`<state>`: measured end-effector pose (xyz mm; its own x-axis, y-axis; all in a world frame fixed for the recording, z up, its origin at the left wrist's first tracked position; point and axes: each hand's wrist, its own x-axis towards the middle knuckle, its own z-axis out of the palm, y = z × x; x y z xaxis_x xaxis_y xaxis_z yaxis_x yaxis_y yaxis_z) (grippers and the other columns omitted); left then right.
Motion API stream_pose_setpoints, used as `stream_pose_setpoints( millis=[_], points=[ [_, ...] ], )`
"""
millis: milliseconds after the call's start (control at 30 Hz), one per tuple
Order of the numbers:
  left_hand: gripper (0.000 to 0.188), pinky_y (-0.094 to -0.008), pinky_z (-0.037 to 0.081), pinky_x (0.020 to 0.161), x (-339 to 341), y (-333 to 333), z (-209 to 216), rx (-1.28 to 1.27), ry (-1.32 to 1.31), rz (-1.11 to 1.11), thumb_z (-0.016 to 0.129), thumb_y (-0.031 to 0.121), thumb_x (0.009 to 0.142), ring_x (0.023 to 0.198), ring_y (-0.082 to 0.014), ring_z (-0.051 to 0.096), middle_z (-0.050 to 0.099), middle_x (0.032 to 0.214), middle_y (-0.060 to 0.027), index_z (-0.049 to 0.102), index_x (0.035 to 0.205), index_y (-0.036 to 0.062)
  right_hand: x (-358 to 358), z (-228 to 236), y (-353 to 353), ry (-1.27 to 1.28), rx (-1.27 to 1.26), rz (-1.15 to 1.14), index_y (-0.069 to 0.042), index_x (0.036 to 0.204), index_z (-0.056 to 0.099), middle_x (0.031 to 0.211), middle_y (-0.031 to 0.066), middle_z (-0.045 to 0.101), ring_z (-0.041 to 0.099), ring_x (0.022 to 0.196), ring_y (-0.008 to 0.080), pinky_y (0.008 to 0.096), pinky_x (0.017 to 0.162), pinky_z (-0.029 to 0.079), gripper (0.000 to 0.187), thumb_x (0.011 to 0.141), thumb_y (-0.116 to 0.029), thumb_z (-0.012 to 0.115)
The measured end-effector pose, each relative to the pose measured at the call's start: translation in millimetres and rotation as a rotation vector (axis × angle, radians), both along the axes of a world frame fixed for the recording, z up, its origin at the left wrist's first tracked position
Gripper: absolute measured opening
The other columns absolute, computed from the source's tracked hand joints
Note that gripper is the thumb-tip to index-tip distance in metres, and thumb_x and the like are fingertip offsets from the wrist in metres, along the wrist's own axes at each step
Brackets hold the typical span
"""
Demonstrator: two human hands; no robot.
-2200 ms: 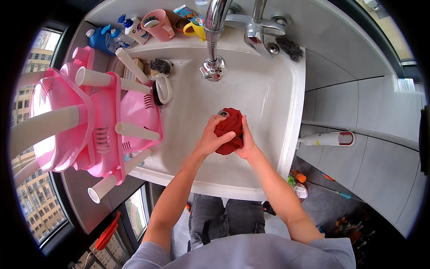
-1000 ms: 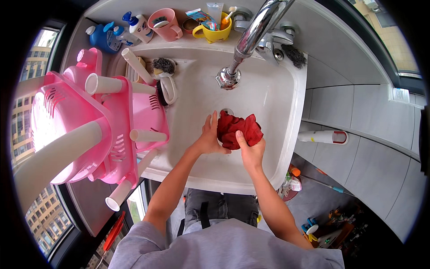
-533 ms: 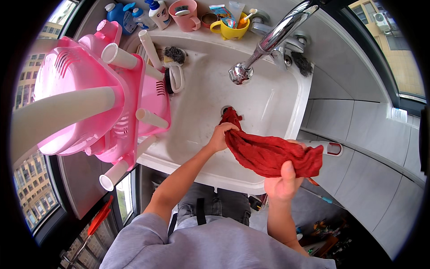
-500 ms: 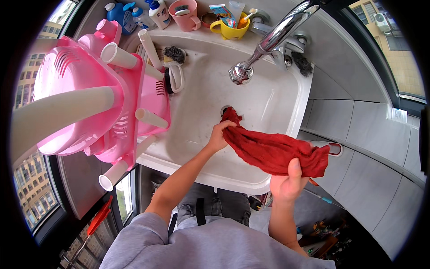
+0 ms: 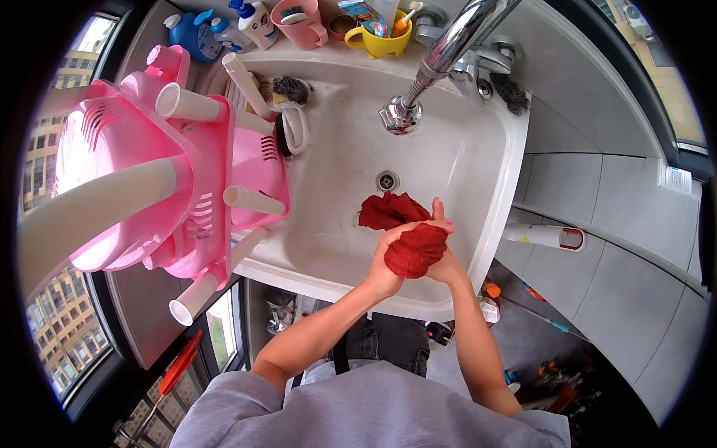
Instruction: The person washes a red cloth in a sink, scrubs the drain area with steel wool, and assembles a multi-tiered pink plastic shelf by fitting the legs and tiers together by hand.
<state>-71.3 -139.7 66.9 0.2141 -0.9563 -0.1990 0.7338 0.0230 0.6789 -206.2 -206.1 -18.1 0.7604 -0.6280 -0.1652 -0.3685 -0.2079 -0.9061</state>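
I had the red cloth [image 5: 414, 254] pressed between my left hand [image 5: 384, 263] and my right hand [image 5: 447, 266], both palms closing on it from either side, over the near half of the sink [image 5: 336, 187] and a little toward its right edge. The sink was smooth, glossy white with rounded inner corners and scattered grime, and its round metal drain [image 5: 387, 181] lay uncovered just beyond the cloth. A chrome spout [image 5: 461, 37] with a ribbed neck reached in over the far edge. Past the far right corner of the basin sat a dark, fuzzy clump [image 5: 510, 93]. Along the left edge stood a rack [image 5: 210, 145] of shiny pink plastic with slotted sides and hollow white tubes [image 5: 258, 201], and beside it a black-bristled brush [image 5: 281, 134] and a wiry grey scourer [image 5: 290, 88]. On the far ledge were a rounded yellow mug [image 5: 388, 46] and a tapering pink cup [image 5: 299, 31]. The spout's upper end and the pink cup's top ran out of view, and the rack covered the sink's left edge. Most of my fingers were hidden by the cloth and by each other, so I couldn't tell how each one curled, nor whether the cloth's loose end touched the basin floor. The cloth itself was deep red, matte and soft-looking, balled into a creased lump between my palms, with a crumpled flap spreading beyond them toward the drain.
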Motion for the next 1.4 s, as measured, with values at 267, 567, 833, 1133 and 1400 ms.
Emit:
stream_pose_setpoints(
  millis=[267,567,833,1133,1400],
  points=[
    [0.043,-0.0431,0.033,0.108,40.0,-11.4,9.7,-0.141,0.793,0.194,0.043,0.037,0.093,0.121,-0.0305,0.047,0.057,0.119,-0.0153,0.054,0.114,0.0009,10.2,19.2,-12.9,-0.12,0.476,-0.059,-0.006,0.124,0.056,0.108,0.0024,0.065,0.061,0.088,0.0136,0.0277,0.076,0.05,0.058,0.071,-0.019,0.076],
    [0.065,-0.0453,0.035,0.107,20.2,11.8,-86.4,0.284,0.284,-0.214,0.057,0.04,0.086,0.127,-0.0266,0.044,0.04,0.142,-0.0101,0.034,0.142,0.0157,74.3,78.2,-32.7,-1.01,1.13,-0.331,0.0,0.118,0.051,0.111,0.0084,0.059,0.059,0.093,0.0205,0.0336,0.081,0.05,0.072,0.061,-0.038,0.072],
    [0.114,-0.0492,0.031,0.109,35.0,1.7,-160.9,-0.068,0.886,-0.556,0.047,0.083,0.055,0.133,-0.0274,0.037,0.033,0.147,-0.0087,0.03,0.144,0.0149,58.5,27.3,-38.8,-0.935,1.44,-0.248,-0.004,0.106,0.056,0.097,0.0095,0.059,0.059,0.08,0.0243,0.0357,0.072,0.051,0.067,0.067,-0.057,0.068],
    [0.075,-0.0346,0.046,0.088,72.8,-59.2,-52.3,0.362,-0.711,-0.814,0.083,0.019,0.056,0.105,-0.0223,0.057,0.061,0.11,-0.0119,0.047,0.12,0.0032,75.0,19.0,-46.5,-0.305,0.651,-0.665,0.003,0.088,0.065,0.086,0.0095,0.067,0.062,0.076,0.016,0.0309,0.068,0.052,0.028,0.073,-0.017,0.076],
    [0.102,-0.0386,0.044,0.096,82.9,-37.9,-96.0,0.194,-1.122,-0.546,0.082,0.027,0.057,0.115,-0.029,0.053,0.054,0.123,-0.0152,0.026,0.138,0.0027,121.6,-6.7,-28.5,-0.073,0.435,-1.092,0.0,0.089,0.065,0.083,0.0073,0.066,0.061,0.075,0.016,0.0308,0.07,0.049,0.026,0.077,-0.022,0.074]
  ],
)
